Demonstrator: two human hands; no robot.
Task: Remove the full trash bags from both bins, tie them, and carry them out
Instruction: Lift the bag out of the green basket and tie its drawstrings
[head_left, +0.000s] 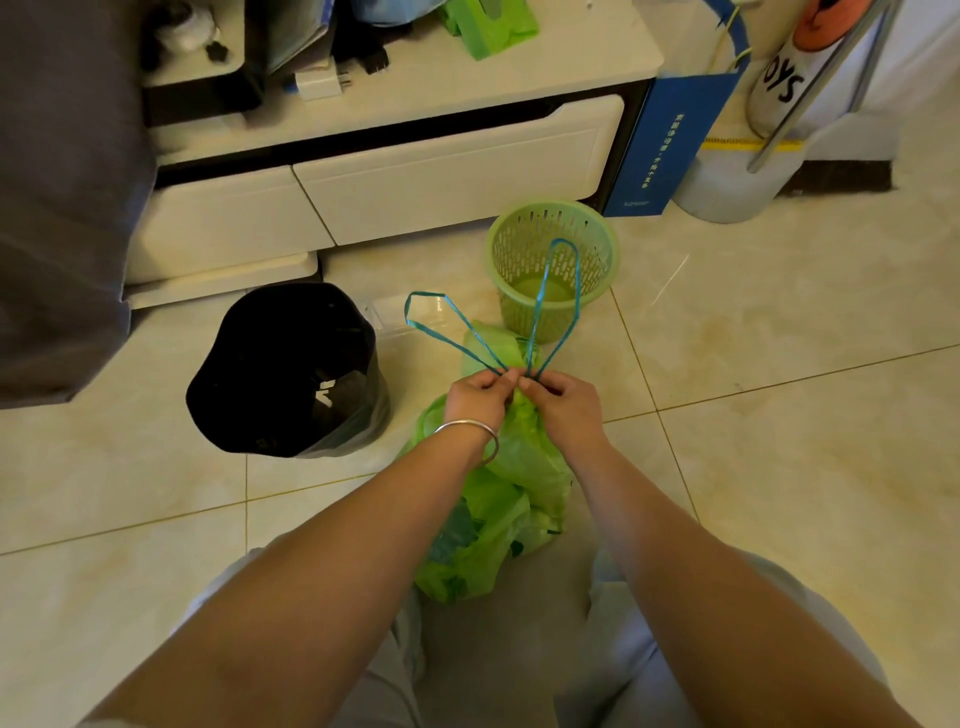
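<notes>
Both hands, left hand (475, 397) and right hand (563, 402), pinch the blue drawstrings (558, 296) of the full green bag (511, 499); the green basket (553, 267) is bagless, the black-lined bin (288, 371) holds trash.

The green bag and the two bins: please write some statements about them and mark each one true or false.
1. Both hands, left and right, pinch the blue drawstring at the neck of the green bag. True.
2. The green bag sits inside the green basket. False: it is on the floor in front of the person, and the basket holds no bag.
3. The black bin has a black bag in it. True.
4. The drawstring loops hang down to the floor. False: they stand up above the hands.
5. The green basket lies on its side. False: it stands upright.
</notes>
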